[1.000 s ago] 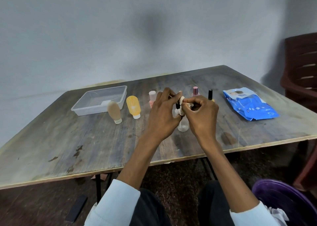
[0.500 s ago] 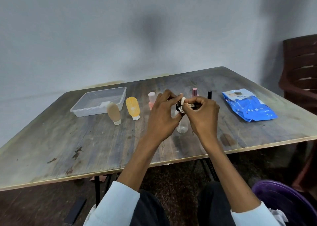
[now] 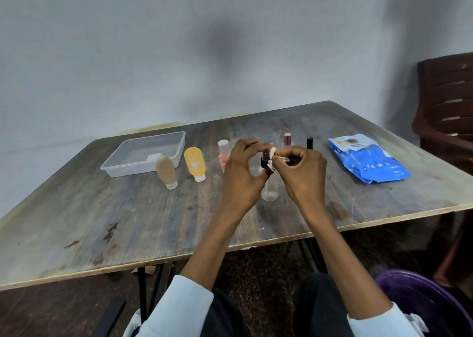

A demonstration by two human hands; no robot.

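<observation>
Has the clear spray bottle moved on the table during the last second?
No. The clear spray bottle stays right of the orange tube and in front of the pink-capped bottle, with the same gaps.

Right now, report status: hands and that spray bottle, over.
Left hand holds clear spray bottle near its neck. Right hand pinches white wipe against black spray head. Pink bottle stands just behind left hand.

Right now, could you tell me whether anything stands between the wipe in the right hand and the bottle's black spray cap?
Nothing visible does. The right hand pinches the white wipe right against the black spray cap, while the left hand grips the clear bottle near its neck.
</observation>
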